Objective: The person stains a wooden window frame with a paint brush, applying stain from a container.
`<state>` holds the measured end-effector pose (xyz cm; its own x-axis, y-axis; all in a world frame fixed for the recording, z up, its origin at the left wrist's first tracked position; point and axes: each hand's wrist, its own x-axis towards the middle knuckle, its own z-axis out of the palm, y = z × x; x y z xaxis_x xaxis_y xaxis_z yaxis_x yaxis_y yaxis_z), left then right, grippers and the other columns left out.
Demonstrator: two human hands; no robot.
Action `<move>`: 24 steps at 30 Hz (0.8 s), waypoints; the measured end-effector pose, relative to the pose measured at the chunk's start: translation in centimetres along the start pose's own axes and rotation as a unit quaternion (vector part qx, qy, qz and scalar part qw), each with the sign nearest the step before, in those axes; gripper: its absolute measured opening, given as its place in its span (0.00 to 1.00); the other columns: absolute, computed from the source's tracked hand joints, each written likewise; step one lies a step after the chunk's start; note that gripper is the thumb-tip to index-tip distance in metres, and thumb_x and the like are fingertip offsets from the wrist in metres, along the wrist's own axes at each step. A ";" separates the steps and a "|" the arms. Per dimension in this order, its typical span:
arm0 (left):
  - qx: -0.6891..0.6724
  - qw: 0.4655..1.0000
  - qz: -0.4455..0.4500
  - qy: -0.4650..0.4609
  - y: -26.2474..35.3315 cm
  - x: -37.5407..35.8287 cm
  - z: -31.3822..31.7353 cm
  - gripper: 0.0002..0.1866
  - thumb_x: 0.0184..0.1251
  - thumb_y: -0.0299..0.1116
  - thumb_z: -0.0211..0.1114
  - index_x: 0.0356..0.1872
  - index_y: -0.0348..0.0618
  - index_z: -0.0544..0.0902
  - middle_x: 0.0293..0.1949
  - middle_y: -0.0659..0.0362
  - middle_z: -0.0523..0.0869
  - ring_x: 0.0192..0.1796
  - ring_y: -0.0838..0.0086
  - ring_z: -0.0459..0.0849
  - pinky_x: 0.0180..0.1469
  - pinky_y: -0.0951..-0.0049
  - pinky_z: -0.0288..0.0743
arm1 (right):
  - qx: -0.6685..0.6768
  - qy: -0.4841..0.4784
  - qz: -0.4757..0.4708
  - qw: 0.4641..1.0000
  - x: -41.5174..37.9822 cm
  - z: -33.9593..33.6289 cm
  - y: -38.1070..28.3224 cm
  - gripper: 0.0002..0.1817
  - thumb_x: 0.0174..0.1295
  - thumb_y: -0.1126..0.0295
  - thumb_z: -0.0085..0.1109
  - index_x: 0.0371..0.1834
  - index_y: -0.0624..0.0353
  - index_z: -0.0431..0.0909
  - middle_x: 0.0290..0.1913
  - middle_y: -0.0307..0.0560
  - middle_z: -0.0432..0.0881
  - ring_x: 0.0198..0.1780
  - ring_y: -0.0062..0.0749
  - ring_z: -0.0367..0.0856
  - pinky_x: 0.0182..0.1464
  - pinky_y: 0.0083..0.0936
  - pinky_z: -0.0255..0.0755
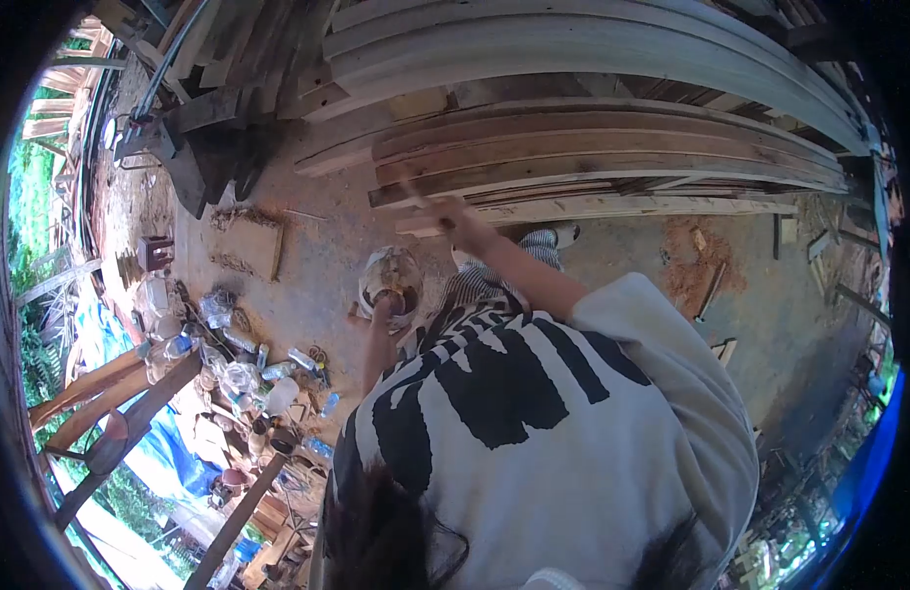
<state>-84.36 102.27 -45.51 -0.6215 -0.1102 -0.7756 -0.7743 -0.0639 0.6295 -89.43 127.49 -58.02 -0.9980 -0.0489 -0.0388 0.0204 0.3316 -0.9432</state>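
Note:
My left hand [384, 306] is at the near side of a pale, rounded, rough-looking object [388, 267], gripping its edge. A brown patch shows on the object beside my fingers; what it is made of is hard to tell. My right hand [459, 226] is raised to the right of that object, closed around a thin, blurred, stick-like tool [412, 191] that points up and left. The tool's far end is too smeared to make out.
Long wooden beams [593, 147] lie stacked ahead. A sawdust-covered board [248, 246] is at left, with a pile of plastic bottles [278, 371] nearer. Reddish sawdust [706, 265] lies on the floor at right. A metal machine or stand [194, 147] stands at upper left.

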 end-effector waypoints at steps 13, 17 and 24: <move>0.041 0.998 -0.029 -0.027 0.8 2.3 2.0 0.48 0.56 0.41 0.69 0.69 0.57 0.42 0.66 0.46 0.58 0.62 0.47 0.68 0.49 0.45 0.75 | -0.251 0.483 0.240 0.804 -20.1 -27.2 10.7 0.09 0.60 0.81 0.52 0.38 0.59 0.82 0.32 0.47 0.75 0.36 0.33 0.76 0.39 0.29 0.69; 0.091 0.995 0.005 -0.031 1.1 3.0 2.6 0.48 0.56 0.43 0.69 0.68 0.59 0.43 0.62 0.48 0.63 0.57 0.54 0.72 0.46 0.53 0.76 | -0.207 0.392 0.271 0.854 -13.6 -18.7 7.5 0.06 0.61 0.78 0.53 0.37 0.62 0.80 0.33 0.44 0.77 0.37 0.32 0.76 0.41 0.28 0.70; 0.213 0.976 -0.016 -0.050 -2.3 8.7 -0.3 0.51 0.52 0.45 0.72 0.69 0.53 0.43 0.59 0.47 0.66 0.55 0.56 0.74 0.45 0.53 0.77 | 0.136 0.158 0.119 0.971 -7.2 -6.4 -8.9 0.09 0.60 0.74 0.55 0.41 0.58 0.83 0.35 0.46 0.85 0.37 0.31 0.84 0.42 0.29 0.76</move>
<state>-87.89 101.13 -53.69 -0.5880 -0.0172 -0.8087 -0.7596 0.3553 0.5447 -82.77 130.93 -47.23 -0.9310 0.3033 -0.2031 0.2240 0.0354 -0.9740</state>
